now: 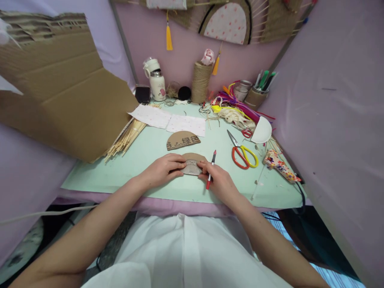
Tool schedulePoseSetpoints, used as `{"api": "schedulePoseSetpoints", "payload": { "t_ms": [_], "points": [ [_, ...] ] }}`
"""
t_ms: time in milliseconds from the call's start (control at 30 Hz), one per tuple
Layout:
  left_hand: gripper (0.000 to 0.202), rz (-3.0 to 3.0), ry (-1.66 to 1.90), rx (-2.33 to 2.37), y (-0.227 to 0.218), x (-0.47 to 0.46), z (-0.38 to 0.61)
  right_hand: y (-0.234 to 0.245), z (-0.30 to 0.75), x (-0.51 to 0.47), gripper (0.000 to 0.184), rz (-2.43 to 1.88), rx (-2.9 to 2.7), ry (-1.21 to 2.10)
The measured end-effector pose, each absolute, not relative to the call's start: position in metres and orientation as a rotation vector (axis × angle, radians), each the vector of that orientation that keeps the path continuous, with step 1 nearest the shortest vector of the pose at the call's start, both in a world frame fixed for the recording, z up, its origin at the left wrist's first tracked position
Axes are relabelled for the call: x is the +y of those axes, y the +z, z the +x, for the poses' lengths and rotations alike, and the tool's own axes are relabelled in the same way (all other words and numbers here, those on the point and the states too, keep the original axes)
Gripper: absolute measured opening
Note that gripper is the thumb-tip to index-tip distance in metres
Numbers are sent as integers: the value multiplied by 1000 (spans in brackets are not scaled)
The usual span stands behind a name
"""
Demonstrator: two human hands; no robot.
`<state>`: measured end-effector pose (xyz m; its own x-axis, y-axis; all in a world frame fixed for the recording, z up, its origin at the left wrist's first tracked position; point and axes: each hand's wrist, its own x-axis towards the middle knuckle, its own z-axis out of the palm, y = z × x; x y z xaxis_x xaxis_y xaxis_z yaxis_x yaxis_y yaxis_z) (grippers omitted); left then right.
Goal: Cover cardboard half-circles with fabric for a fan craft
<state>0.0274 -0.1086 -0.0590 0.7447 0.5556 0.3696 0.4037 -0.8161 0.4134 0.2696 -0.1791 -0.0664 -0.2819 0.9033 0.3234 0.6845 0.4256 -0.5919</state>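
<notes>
My left hand lies on a clear half-round protractor, fingers pressing its left side. The protractor rests on a brown cardboard semicircle near the front of the pale green table. My right hand touches the protractor's right edge with its fingertips and grips a red pen, which points away from me. A second cardboard semicircle with green printing lies just beyond.
Orange-and-yellow scissors lie to the right, with a white half-disc, a glue gun and coloured pipe cleaners. A bundle of bamboo sticks and a large cardboard sheet are on the left. White fabric pieces, a bottle and a twine-wrapped cylinder stand at the back.
</notes>
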Motion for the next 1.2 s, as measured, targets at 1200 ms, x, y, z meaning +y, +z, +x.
{"api": "schedulePoseSetpoints", "payload": {
  "t_ms": [1200],
  "points": [
    [50, 2960, 392, 1477, -59, -190, 92, -72, 268, -179, 29, -1358, -2055, 442]
  ]
}}
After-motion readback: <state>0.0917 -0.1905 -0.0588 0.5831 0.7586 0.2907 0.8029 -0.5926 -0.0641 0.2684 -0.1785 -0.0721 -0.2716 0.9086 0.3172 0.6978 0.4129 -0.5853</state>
